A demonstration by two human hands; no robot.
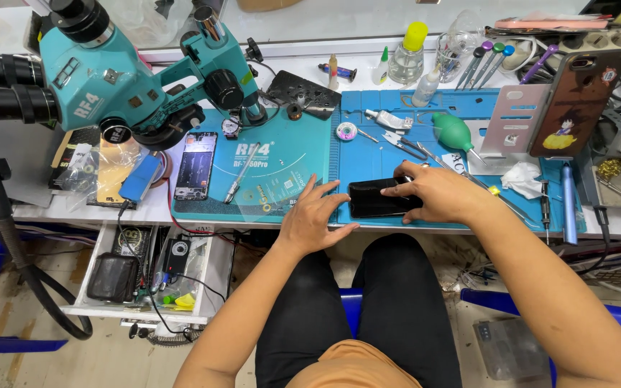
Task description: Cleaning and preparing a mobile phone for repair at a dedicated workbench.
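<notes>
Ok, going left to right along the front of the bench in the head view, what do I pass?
Blue flat gadget → opened phone body → metal tool → left hand → black phone → right hand → crumpled tissue → blue pen-shaped tool.

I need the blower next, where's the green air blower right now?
In the head view the green air blower lies on the blue mat, up and right of the right hand, beside the tweezers.
</notes>
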